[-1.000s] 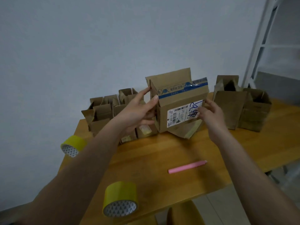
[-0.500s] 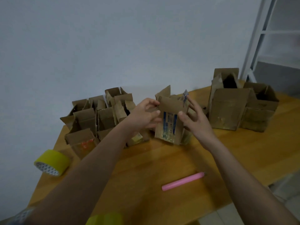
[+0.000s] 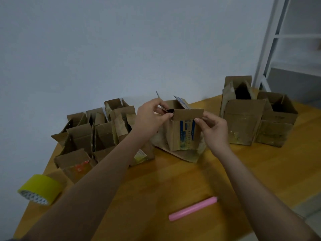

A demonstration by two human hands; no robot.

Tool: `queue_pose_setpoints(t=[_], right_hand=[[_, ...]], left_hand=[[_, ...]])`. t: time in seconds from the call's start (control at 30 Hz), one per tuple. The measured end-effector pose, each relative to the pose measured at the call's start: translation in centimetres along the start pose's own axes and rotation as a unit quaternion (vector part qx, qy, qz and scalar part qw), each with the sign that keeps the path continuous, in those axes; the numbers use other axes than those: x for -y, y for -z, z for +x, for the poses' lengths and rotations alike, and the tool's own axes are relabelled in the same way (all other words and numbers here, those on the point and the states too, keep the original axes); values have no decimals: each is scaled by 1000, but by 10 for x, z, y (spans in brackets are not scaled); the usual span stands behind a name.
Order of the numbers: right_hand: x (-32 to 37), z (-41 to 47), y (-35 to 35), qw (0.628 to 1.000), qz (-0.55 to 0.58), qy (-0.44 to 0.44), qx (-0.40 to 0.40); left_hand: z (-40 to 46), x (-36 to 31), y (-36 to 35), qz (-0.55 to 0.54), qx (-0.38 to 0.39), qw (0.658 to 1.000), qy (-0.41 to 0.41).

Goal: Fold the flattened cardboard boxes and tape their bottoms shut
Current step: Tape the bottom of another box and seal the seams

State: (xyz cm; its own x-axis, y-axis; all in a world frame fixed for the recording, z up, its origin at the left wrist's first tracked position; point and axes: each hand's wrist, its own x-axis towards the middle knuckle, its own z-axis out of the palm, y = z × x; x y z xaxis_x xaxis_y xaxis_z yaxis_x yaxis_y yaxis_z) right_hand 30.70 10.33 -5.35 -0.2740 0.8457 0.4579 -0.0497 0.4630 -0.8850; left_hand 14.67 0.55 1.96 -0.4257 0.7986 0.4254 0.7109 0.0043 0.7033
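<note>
A small brown cardboard box (image 3: pixel 184 134) with blue tape stripes stands upright on the wooden table (image 3: pixel 156 188), its top flaps open. My left hand (image 3: pixel 151 117) pinches the left corner of its near top flap. My right hand (image 3: pixel 213 129) pinches the right end of the same flap. A roll of yellow tape (image 3: pixel 40 189) lies on its side at the table's left edge.
Several folded boxes (image 3: pixel 90 136) cluster at the back left, two larger ones (image 3: pixel 243 119) at the back right. A pink cylindrical tool (image 3: pixel 192 208) lies near the front edge. A white shelf frame (image 3: pixel 271 42) stands at the right, beside the grey wall.
The box has gone from held up with its label facing me to standing on the table. Both hands have shifted to its near top flap. The view has tilted, dropping the second tape roll out of sight.
</note>
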Motion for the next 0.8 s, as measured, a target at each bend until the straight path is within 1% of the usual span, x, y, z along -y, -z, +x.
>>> queue_pose_setpoints(t=[0.13, 0.23, 0.33, 0.4, 0.47, 0.5, 0.57, 0.6, 0.63, 0.7, 0.8], right_hand=[[-5, 27, -29, 1000, 12, 29, -4], [-9, 49, -57, 999, -3, 30, 25], [-19, 59, -75, 993, -80, 0, 84], [-28, 56, -77, 984, -149, -26, 99], [-37, 50, -71, 969, -223, -73, 82], [-40, 46, -65, 954, -268, -110, 70], [-43, 35, -51, 910, -358, -200, 62], [-43, 28, -44, 889, -387, -237, 63], [-43, 22, -39, 876, -399, -264, 64], [-43, 11, -31, 871, -385, -299, 63], [-39, -1, -25, 893, -285, -344, 60]], left_hand=[[16, 11, 4, 43, -68, 997, -12], [32, 29, 9, 122, -90, 988, -1], [47, 55, 11, 263, -42, 964, 17], [52, 65, 10, 311, 2, 950, 26], [53, 67, 6, 317, 16, 948, 17], [52, 65, 4, 315, 15, 949, 11], [47, 59, -1, 328, -2, 945, -3], [43, 56, -3, 341, -16, 940, -17], [41, 53, -5, 348, -28, 936, -38], [37, 47, -11, 338, -24, 937, -84], [31, 39, -18, 301, 48, 948, -95]])
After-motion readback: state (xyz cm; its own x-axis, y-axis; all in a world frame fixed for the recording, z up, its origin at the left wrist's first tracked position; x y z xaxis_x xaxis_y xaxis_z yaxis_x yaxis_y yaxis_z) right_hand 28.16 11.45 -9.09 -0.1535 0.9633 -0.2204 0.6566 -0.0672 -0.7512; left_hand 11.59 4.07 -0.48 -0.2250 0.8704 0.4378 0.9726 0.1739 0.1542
